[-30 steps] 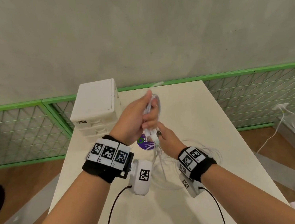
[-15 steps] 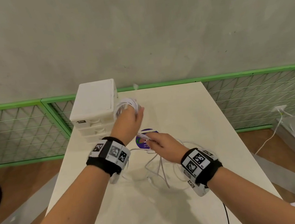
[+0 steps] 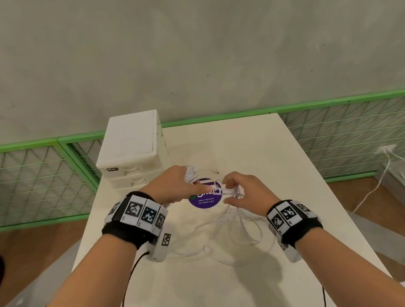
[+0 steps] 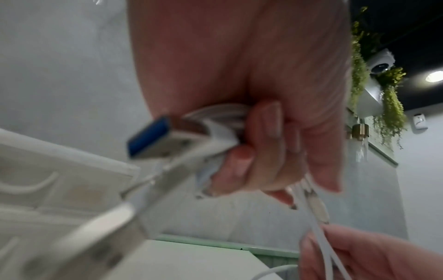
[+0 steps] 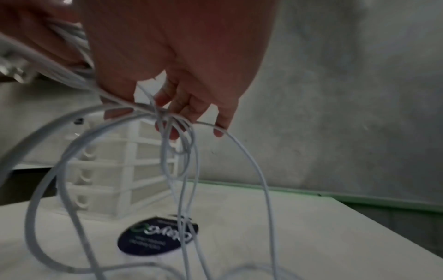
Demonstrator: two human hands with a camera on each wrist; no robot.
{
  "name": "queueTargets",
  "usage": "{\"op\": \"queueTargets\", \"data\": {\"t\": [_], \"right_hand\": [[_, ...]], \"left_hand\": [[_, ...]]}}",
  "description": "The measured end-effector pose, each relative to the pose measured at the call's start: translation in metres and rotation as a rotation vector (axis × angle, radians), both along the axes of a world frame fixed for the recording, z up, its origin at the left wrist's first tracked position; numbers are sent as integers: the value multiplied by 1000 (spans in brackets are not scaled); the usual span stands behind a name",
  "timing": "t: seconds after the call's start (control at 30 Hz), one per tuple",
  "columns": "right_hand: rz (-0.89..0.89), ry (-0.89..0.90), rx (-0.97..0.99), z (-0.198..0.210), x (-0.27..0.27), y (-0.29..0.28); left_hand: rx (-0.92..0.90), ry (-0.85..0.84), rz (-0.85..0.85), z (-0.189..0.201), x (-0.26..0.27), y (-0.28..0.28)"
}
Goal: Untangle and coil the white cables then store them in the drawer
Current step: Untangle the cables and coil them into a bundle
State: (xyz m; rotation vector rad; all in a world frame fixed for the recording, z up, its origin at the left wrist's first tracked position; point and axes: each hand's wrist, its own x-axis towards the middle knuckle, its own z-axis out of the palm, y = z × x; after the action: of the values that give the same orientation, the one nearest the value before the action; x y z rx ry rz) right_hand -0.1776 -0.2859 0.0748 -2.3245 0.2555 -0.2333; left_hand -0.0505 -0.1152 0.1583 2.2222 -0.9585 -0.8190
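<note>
I'm mid-coiling: my left hand (image 3: 174, 185) is curled tight round a bundle of thin white cables (image 4: 215, 115), and my right hand (image 3: 245, 191) pinches the loose tangle (image 5: 172, 121) hanging below its fingertips. Next, I judge, free that knot; the white plastic drawer unit (image 3: 132, 148) beyond my left knuckles looks closed.

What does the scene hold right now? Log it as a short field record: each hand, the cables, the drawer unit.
left hand: grips a coiled bundle of white cable; USB plug sticks out
right hand: fingers pinch tangled strands
loose cables: looped on the table, still tangled
drawer unit: white, far left of table, drawers closed
sticker: purple, round, under the hands
</note>
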Motion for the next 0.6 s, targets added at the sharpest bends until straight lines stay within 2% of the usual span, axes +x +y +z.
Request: {"op": "queueTargets", "data": {"t": [0.1,0.23,0.33,0.4,0.47,0.53,0.6], "right_hand": [[-99,73,-33,-13,-9,-16],[-130,98,-73,-10,-6,-19],[-273,53,36,-1,-2,-20],[-300,53,100,5,-2,-17],[-290,-1,129,11,1,-11],[-304,-129,143,20,4,-3],[-293,-164,109,26,8,1]], "left_hand": [[14,-129,53,0,5,8],[-49,-161,143,2,3,6],[-102,-134,181,6,1,6],[-111,-116,166,6,0,7],[-118,-116,174,2,-2,5],[-180,-91,202,0,-8,1],[-259,-61,257,-2,-14,-4]]}}
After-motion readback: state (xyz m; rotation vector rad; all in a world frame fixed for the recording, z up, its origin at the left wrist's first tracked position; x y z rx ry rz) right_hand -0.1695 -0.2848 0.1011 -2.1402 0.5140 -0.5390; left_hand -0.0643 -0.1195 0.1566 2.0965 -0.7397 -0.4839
